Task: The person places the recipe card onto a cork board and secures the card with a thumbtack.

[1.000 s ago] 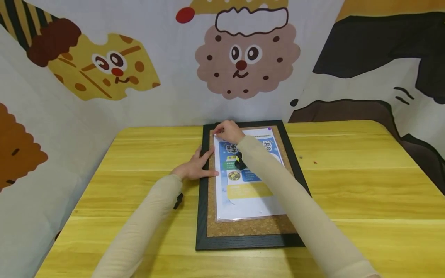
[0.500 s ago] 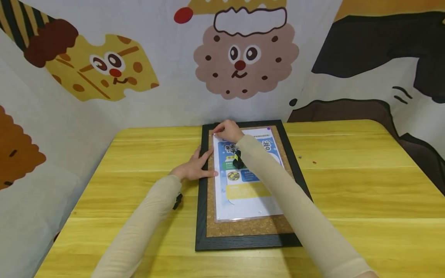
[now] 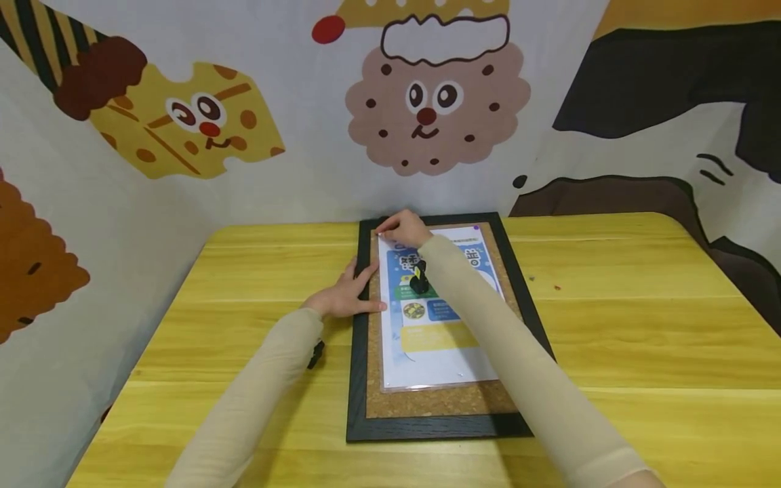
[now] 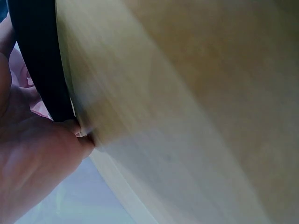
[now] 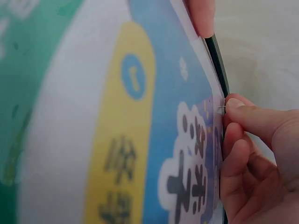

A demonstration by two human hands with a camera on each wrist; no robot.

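Note:
A laminated poster (image 3: 421,371) with blue and yellow print lies on a cork board (image 3: 439,405) in a black frame (image 3: 358,386). At its top left corner my right hand (image 3: 405,229) pinches a push pin between thumb and forefinger. The right wrist view shows the thin metal point of the push pin (image 5: 222,107) against the sheet's edge. My left hand (image 3: 343,297) rests across the frame's left side with fingers spread, the thumb tip on the poster's edge. In the left wrist view, the left hand (image 4: 42,154) lies against the black frame (image 4: 39,56).
A purple push pin (image 3: 476,228) sits in the poster's top right corner. The board lies on a yellow wooden table (image 3: 634,305), its far end near a white cloth wall (image 3: 305,183) with cartoon prints. Two tiny bits (image 3: 556,288) lie right of the frame.
Both hands stay at the same places on the board, the right one still at the top left corner. The head view has shifted very slightly.

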